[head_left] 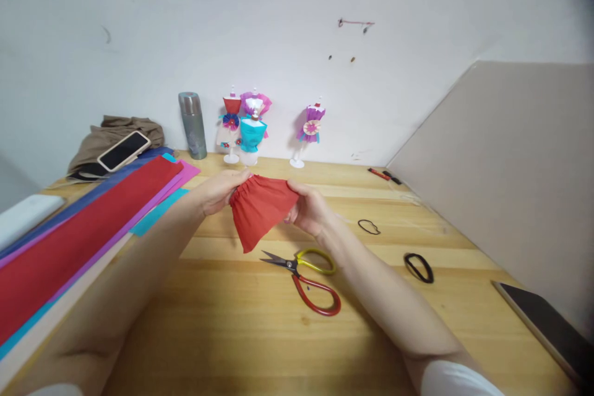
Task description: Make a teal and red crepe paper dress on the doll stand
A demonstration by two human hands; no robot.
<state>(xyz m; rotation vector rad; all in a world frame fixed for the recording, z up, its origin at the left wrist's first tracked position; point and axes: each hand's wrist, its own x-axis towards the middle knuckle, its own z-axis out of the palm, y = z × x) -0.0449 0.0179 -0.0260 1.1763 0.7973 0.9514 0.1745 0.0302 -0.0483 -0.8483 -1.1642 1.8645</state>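
A piece of red fabric (260, 210) hangs between my two hands above the wooden table. Small pleats gather along its upper left edge, and it fans out toward the bottom. My left hand (221, 193) pinches the gathered end. With thumb and fingers closed, my right hand (306, 205) grips the upper right edge. Scissors (290, 265) lie just below the fabric, blades apart and pointing left, one handle yellow and the other red.
Long strips of coloured fabric (93, 229) cover the left side, near a phone (124, 151) and a flask (192, 127). Small dressed mannequins (253, 133) stand along the wall. Two black bands (419, 268), markers (384, 175) and a dark flat device (542, 322) lie to the right.
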